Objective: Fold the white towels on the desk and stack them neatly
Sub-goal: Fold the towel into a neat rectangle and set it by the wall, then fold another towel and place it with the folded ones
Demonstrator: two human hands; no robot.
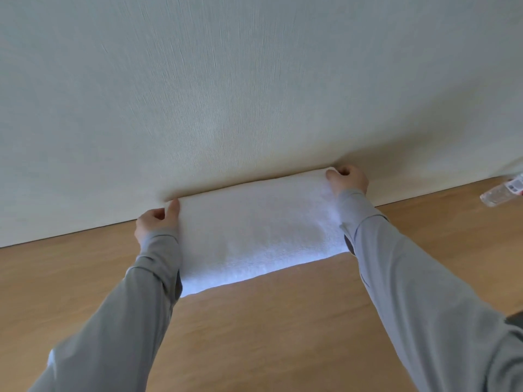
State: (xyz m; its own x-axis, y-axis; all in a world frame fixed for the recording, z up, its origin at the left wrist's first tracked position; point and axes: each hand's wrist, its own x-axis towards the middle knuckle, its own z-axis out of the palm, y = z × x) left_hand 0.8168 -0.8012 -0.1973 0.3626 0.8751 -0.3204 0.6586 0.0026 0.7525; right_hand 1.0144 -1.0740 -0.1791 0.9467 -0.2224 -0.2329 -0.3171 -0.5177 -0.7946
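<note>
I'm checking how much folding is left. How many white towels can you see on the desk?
1. The white towel lies on the desk against the wall, with the left hand and right hand gripping its far corners. Others may lie outside the view.

Clear plastic bottle w/ red-white label (498, 193) lying on its side, far right edge of light wooden desk (268, 335), near pale textured wall (226, 80).

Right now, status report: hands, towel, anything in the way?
Left hand, right hand each grip a far corner of white towel. Towel taut along the wall. Plastic bottle far right, clear.
</note>
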